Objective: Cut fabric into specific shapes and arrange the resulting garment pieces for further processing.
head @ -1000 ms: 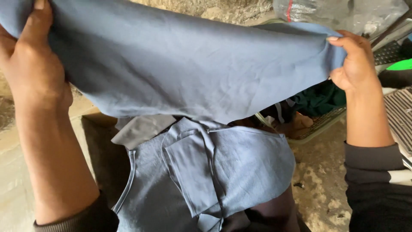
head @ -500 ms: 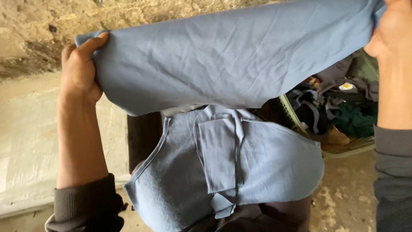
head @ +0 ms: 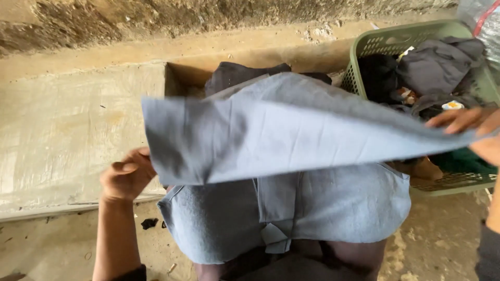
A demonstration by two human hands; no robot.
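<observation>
A grey-blue cloth garment (head: 291,135) hangs spread between two hands over the lap. The left hand (head: 125,174) pinches its lower-left corner; the right hand (head: 469,130) grips the far edge. It looks light, soft and floppy, best held by corners.

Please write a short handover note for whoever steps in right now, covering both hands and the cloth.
Left hand: gripping the left end of the grey-blue fabric piece.
Right hand: holding its right end, fingers on top.
The cloth is stretched flat between both hands, above a matching grey-blue pocketed garment on the lap.
Green plastic basket of dark clothes sits to the right; a dark cloth lies in the cardboard box ahead.
Done: cloth spread out. Left: it is not yet laid down.
</observation>
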